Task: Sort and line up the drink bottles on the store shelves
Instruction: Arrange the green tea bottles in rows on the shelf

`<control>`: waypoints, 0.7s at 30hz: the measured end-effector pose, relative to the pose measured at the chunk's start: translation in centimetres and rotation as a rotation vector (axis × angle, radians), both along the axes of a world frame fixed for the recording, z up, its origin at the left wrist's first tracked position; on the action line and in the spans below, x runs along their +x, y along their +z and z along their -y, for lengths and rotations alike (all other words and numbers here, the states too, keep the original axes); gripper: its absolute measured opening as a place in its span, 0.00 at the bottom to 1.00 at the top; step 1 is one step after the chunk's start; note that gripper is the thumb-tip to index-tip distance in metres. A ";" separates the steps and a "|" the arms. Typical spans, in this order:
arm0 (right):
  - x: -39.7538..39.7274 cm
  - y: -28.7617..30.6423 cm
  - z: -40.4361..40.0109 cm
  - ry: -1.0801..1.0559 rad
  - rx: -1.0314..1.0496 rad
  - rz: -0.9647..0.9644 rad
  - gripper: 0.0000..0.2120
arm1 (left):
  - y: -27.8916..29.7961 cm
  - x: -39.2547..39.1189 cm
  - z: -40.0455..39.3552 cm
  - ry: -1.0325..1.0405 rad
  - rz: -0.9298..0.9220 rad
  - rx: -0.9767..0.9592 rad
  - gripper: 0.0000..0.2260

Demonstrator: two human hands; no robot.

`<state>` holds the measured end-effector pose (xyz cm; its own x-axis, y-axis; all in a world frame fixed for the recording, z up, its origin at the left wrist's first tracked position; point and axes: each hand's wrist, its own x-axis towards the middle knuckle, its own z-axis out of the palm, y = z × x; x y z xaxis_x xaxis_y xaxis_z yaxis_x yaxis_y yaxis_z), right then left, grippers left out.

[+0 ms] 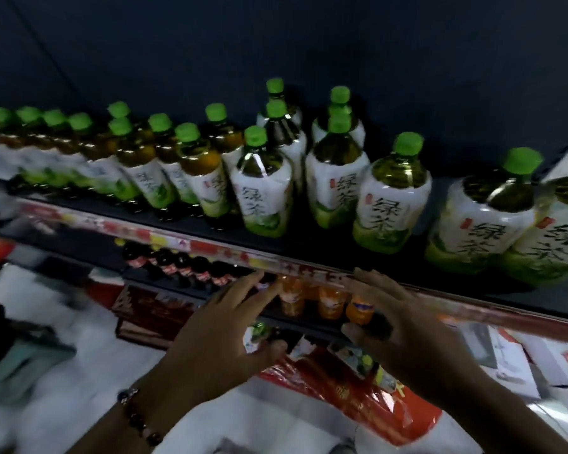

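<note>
Head view, looking down over a dark top shelf (pixel 309 247) with a red and yellow price strip (pixel 230 250) along its front edge. Green tea bottles (pixel 266 188) standing upright along that shelf, green caps, white and green labels: a close-packed row at the left, blurred; looser in the middle, some two or three deep; a single bottle (pixel 391 198) right of centre; a touching pair (pixel 512 221) at the far right near the shelf edge. Below, on a lower shelf, dark bottles with red labels (pixel 177 263) in a row, and orange bottles (pixel 325 301) just beside them to the right.

Left hand (pixel 223 326) held in front of the lower shelf, fingers straight and spread, tips near the price strip, holding nothing; beaded bracelet (pixel 138 417) on the wrist. Right hand (pixel 404 322) alongside, fingers spread and slightly bent, thumb apart, also holding nothing, fingertips close to the strip above the orange bottles. Touching the strip or not: cannot tell, too blurred.
</note>
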<state>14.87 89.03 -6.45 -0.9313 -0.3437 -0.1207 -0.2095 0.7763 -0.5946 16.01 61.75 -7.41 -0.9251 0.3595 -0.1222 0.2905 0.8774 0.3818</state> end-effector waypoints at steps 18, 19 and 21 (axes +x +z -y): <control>-2.8 3.9 33.9 0.179 -0.173 -0.149 0.22 | 3.9 4.8 31.7 0.435 -0.288 -0.146 0.31; -3.1 4.3 35.6 0.194 -0.185 -0.144 0.22 | 4.2 4.7 33.2 0.449 -0.282 -0.138 0.32; -3.9 5.0 38.8 0.222 -0.194 -0.117 0.22 | 4.9 4.2 36.2 0.461 -0.298 -0.132 0.33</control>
<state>11.02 50.22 -1.49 -0.8345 -0.5465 0.0706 -0.4369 0.5782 -0.6891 20.24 25.53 -2.56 -0.9843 -0.0903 0.1519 -0.0554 0.9739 0.2202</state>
